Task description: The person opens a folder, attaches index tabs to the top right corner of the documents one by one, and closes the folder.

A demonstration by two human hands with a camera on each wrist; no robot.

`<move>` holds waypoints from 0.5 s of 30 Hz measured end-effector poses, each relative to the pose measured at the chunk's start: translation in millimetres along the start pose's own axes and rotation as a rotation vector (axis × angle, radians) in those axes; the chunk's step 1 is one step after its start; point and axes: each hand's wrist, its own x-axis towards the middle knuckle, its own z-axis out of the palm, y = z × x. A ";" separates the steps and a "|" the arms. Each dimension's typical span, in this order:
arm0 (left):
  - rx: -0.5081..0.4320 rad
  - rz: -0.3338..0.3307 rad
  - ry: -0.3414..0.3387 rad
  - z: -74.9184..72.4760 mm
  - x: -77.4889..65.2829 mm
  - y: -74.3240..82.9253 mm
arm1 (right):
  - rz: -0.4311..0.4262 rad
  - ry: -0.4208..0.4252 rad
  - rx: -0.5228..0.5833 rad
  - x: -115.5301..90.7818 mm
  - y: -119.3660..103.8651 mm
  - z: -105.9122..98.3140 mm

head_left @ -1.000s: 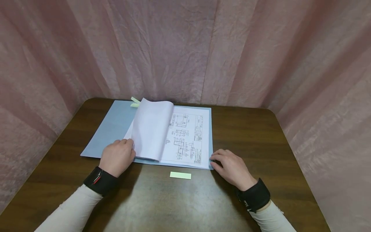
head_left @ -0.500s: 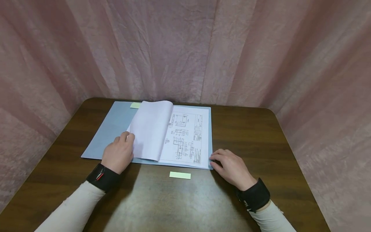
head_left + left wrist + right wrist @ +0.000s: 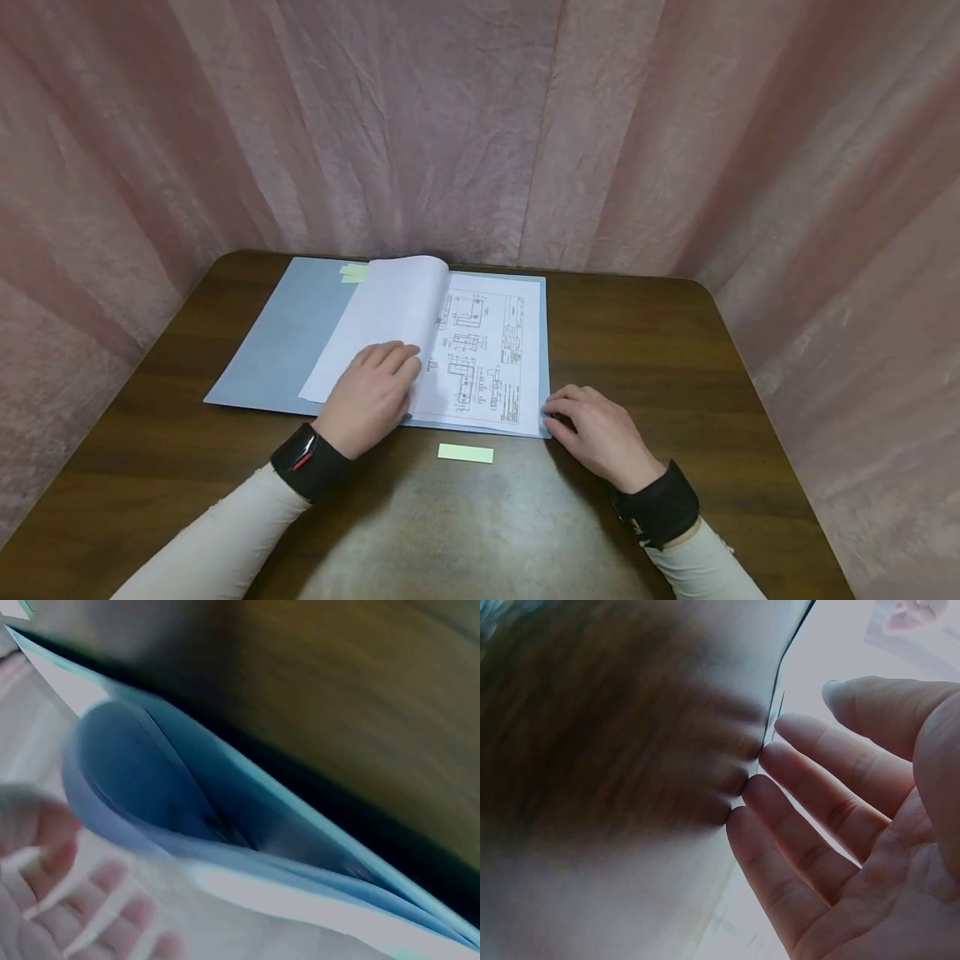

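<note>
A light blue folder [image 3: 273, 342] lies spread out, with white sheets inside. Its turned-over pages [image 3: 397, 304] arch into a rounded fold, and their hollow curl [image 3: 97, 802] shows in the left wrist view. On the right page is a technical drawing [image 3: 480, 350]. Over the turned pages, at the near end of the fold, is my left hand [image 3: 371, 396], fingers relaxed and gripping nothing. My right hand [image 3: 596, 433] rests at the folder's near right corner, its extended fingertips [image 3: 746, 817] at the edge in the right wrist view.
Pale green sticky tabs [image 3: 354, 273] stick out at the far edge of the pages. A loose green sticky strip [image 3: 465, 453] lies on the brown wooden table [image 3: 637, 350], in front of the folder. Pink curtains [image 3: 480, 125] hang behind and along both sides.
My left hand has slid right across the turned pages, from their left edge to the fold. The pages lie flatter and reach farther left. My right hand stays put.
</note>
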 end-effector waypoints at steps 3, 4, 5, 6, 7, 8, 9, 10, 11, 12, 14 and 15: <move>-0.048 0.099 -0.046 6.7 4.9 12.3 | -0.006 0.006 0.003 -0.5 0.6 1.6; -0.057 0.121 -0.061 9.0 5.6 14.6 | -0.007 0.005 0.005 -0.4 0.6 1.8; -0.063 0.137 -0.076 10.8 5.8 16.5 | -0.009 0.005 0.007 -0.2 0.6 2.0; -0.067 0.146 -0.086 12.8 5.7 17.7 | -0.012 0.003 0.008 -0.1 0.6 2.1; -0.067 0.147 -0.095 14.3 5.3 18.3 | -0.013 0.002 0.009 0.1 0.7 2.3; -0.065 0.143 -0.103 15.6 4.7 18.4 | -0.014 0.001 0.010 0.3 0.8 2.4; -0.064 0.138 -0.107 16.4 4.1 18.2 | -0.014 0.002 0.011 0.3 1.0 2.4; -0.066 0.129 -0.109 16.8 3.5 17.7 | -0.014 0.003 0.011 0.3 1.3 2.3; -0.069 0.120 -0.108 17.2 3.1 17.1 | -0.013 0.005 0.012 0.2 1.5 2.1; -0.073 0.113 -0.107 17.4 2.6 16.3 | -0.011 0.007 0.012 0.1 1.8 2.0; -0.074 0.101 -0.107 17.5 1.9 14.7 | -0.007 0.010 0.014 -0.2 2.4 1.7; -0.076 0.096 -0.109 17.3 1.7 14.3 | -0.005 0.011 0.012 -0.5 2.7 1.7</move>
